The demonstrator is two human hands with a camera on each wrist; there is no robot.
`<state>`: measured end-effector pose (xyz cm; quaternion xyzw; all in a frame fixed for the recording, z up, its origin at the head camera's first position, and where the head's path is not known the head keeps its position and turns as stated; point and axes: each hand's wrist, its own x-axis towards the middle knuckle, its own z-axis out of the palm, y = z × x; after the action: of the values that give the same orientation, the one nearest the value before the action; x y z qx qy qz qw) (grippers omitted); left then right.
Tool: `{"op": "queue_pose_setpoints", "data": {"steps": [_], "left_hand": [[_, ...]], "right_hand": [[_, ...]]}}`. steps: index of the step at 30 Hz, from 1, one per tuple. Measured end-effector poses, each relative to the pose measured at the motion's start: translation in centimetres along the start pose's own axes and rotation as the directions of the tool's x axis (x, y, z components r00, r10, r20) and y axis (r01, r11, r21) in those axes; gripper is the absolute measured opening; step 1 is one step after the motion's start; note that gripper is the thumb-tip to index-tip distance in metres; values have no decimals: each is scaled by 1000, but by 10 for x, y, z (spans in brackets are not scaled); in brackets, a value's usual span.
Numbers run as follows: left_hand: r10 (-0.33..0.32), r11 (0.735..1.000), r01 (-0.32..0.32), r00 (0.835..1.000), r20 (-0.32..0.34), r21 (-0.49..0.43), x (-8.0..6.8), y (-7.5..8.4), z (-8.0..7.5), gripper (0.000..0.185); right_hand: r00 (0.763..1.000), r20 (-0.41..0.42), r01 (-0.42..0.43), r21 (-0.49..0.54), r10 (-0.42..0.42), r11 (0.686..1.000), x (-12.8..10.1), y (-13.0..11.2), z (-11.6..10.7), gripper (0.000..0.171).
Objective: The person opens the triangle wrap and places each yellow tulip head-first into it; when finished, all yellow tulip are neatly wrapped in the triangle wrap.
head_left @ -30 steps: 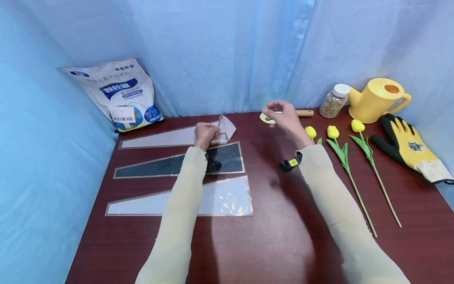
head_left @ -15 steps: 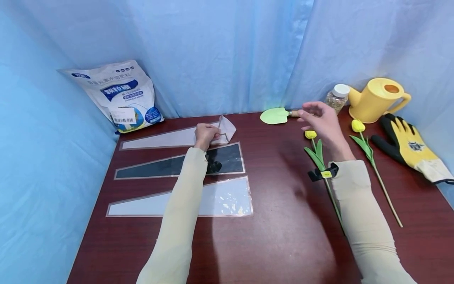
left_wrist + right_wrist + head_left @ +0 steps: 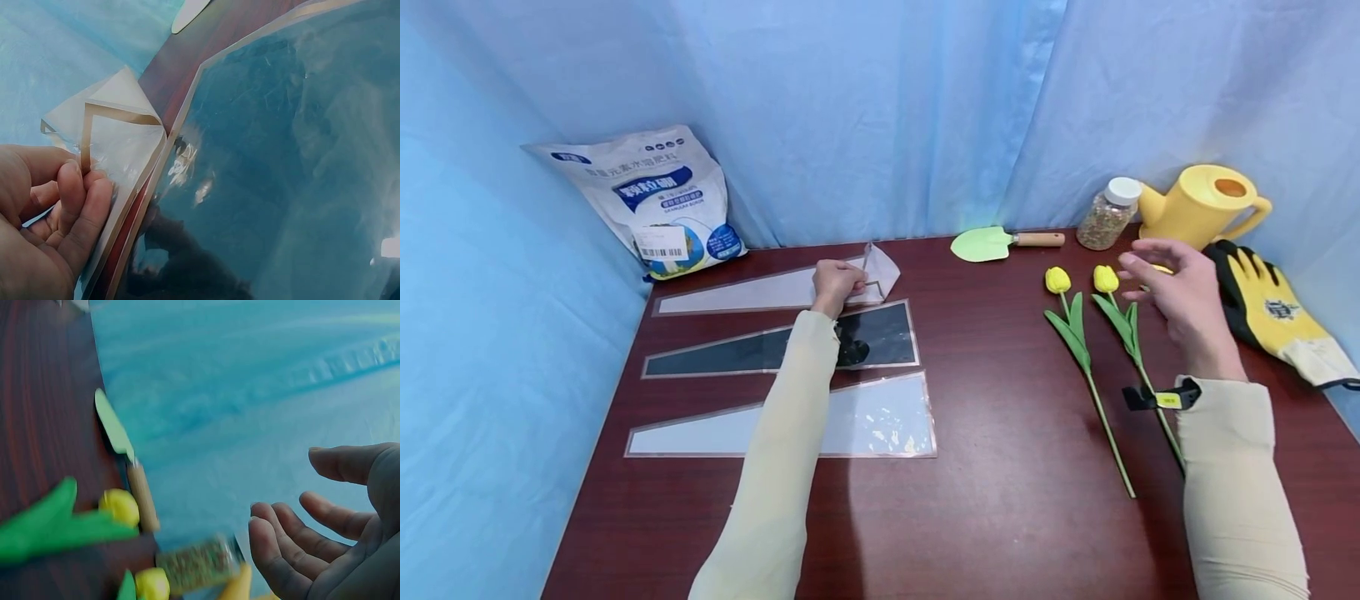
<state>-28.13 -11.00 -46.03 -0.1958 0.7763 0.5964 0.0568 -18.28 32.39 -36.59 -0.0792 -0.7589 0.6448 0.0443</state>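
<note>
Left hand [image 3: 835, 284] is pinching the wide end of the far sleeve [image 3: 760, 292], at the table's [image 3: 985, 517] far left. The corner is peeled up and folded over, probably to get the mouth open. That sleeve runs left-right, narrow tip pointing left, wide mouth facing right toward the tulips [image 3: 1086, 367]. Right hand [image 3: 1183, 304] hovers loose and empty above the tulips, fingers relaxed and spread. The tulips lie heads far, stems near, easy to grab.
</note>
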Motion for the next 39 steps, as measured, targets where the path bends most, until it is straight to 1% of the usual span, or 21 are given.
{"op": "queue_pose_setpoints", "data": {"steps": [3,5,7,11,13,14,16,18,21,24,26,28,29,30,31,33,35,37,39], "left_hand": [[6,1000,-6,1000,-8,11,0,1,0,15],[7,1000,-7,1000,-8,9,0,1,0,15],[5,1000,-5,1000,-6,6,0,1,0,15],[5,1000,-5,1000,-2,2,0,1,1,16],[4,1000,-4,1000,-5,6,-1,1,1,15],[6,1000,-6,1000,-8,8,-1,1,2,15],[6,1000,-6,1000,-13,14,-1,1,2,14],[8,1000,-8,1000,-17,18,0,1,2,14],[14,1000,-14,1000,-19,19,0,1,2,14],[17,1000,-17,1000,-20,17,1,0,2,14],[17,1000,-16,1000,-19,18,1,0,2,14],[15,1000,-15,1000,-19,16,2,0,1,14],[15,1000,-15,1000,-20,18,2,0,1,14],[14,1000,-14,1000,-20,17,2,1,1,14],[13,1000,-12,1000,-19,15,2,1,1,14],[9,1000,-9,1000,-17,13,2,1,1,14],[6,1000,-6,1000,-14,13,1,2,1,14],[5,1000,-5,1000,-11,14,1,2,1,14],[13,1000,-13,1000,-13,17,1,2,1,13]], "right_hand": [[1000,-3,-16,109,17,994,-4,6,-17,20],[999,-7,-31,147,32,989,-7,10,-28,21],[999,-13,-50,141,52,989,-10,14,-39,22],[996,-31,-79,83,82,993,-14,23,-58,23],[994,-38,-94,102,98,990,-16,29,-67,24],[994,-53,-93,91,99,991,-17,32,-71,24],[991,-86,-105,15,106,994,-19,40,-77,21],[987,-117,-117,-71,109,991,-20,49,-83,19],[982,-151,-147,-233,113,961,-21,62,-92,17],[981,-144,-167,-299,129,940,-20,75,-101,18],[982,-122,-178,-332,145,926,-20,82,-106,19],[983,-83,-185,-387,165,904,-20,88,-110,20],[983,-62,-184,-420,174,889,-20,91,-112,22],[983,-41,-179,-460,181,870,-19,93,-114,29],[983,-23,-169,-506,182,846,-19,94,-116,37],[983,-8,-152,-606,184,781,-18,97,-118,57],[983,-13,-141,-682,181,718,-18,100,-119,69],[982,-12,-139,-723,189,677,-18,103,-120,71],[978,-5,-145,-740,209,656,-18,106,-121,72]]}}
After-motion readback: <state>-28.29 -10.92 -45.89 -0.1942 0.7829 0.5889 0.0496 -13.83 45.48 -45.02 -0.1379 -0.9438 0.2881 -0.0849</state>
